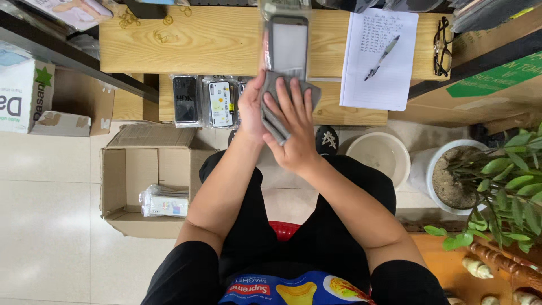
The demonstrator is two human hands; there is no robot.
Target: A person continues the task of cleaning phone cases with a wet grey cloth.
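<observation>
While the person sits over a tiled floor with both forearms stretched forward, the left hand (252,110) is closed around the lower edge of a clear-wrapped phone case (288,45), thumb side up, holding it upright above the near edge of a low wooden table (214,39). The right hand (294,133) lies flat with its fingers spread across a grey cloth (272,121), pressing that cloth against the bottom of the case, so that the cloth is folded between the two hands and hangs a little below them. The case itself shows a pale panel inside a dark rim and stands in front of the table's far plank. Just left of the hands, on the lower plank, lies a row of packaged phone cases (206,101), one dark and one pale with a printed back, side by side and touching. Further right on the table rests a sheet of lined paper (378,62) with a pen (383,56) lying slanted on it, and a pair of black glasses (442,48) sits at the table's right end. On the floor to the left stands an open cardboard box (130,186) holding a small stack of wrapped packets (164,202). To the right of the person's knees are a white bucket (379,155) and a potted plant (497,181) in a white pot.
</observation>
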